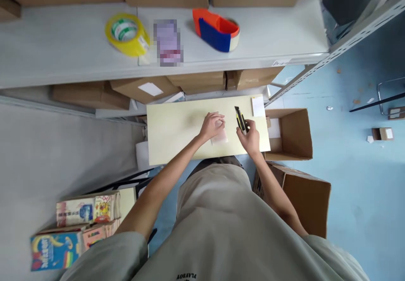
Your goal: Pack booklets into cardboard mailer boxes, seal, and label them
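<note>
On a small pale-yellow table (177,133) below me, my left hand (212,125) presses down on a small white packet (220,137), fingers curled over it. Just to the right of the packet, my right hand (250,136) grips a black-and-yellow utility knife (239,119), its tip pointing away from me. A white slip of paper (257,105) lies at the table's far right corner.
A grey shelf (79,57) beyond the table carries a yellow tape roll (127,33) and a red-and-blue tape dispenser (216,28). Open cardboard boxes (292,134) stand at my right on the blue floor. Colourful printed boxes (76,230) are stacked at lower left.
</note>
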`<control>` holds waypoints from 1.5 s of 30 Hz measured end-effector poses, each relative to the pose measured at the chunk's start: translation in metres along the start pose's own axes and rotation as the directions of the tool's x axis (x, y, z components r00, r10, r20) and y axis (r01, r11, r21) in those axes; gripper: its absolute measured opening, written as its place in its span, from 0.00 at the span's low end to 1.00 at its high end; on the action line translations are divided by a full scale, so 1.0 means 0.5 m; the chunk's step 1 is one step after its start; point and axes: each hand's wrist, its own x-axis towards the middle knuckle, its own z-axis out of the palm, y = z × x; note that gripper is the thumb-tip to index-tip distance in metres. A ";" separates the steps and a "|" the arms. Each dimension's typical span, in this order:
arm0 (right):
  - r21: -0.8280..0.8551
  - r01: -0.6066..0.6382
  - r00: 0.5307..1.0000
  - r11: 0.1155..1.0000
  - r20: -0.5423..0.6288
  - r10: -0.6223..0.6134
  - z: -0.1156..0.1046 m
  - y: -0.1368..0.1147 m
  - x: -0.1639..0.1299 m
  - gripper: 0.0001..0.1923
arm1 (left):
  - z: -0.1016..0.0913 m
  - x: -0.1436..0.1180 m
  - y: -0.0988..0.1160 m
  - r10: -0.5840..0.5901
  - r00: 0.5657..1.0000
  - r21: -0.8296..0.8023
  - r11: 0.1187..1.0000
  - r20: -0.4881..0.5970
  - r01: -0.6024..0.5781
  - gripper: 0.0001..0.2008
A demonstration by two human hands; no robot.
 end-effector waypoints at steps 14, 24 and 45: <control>-0.371 0.234 0.949 0.899 -0.112 -0.293 -0.193 -0.177 0.605 0.25 | -0.197 0.235 0.374 0.357 0.895 -0.046 0.923 -0.269 -0.382 0.07; -0.371 0.331 0.892 0.868 -0.178 -0.416 -0.170 -0.130 0.603 0.27 | -0.015 0.011 0.107 -0.194 0.981 -0.204 0.962 -0.031 0.184 0.14; 0.033 -0.440 0.717 0.898 0.614 0.329 0.250 0.195 0.156 0.30 | 0.200 -0.085 -0.100 -0.822 0.532 -0.402 0.425 0.203 0.811 0.31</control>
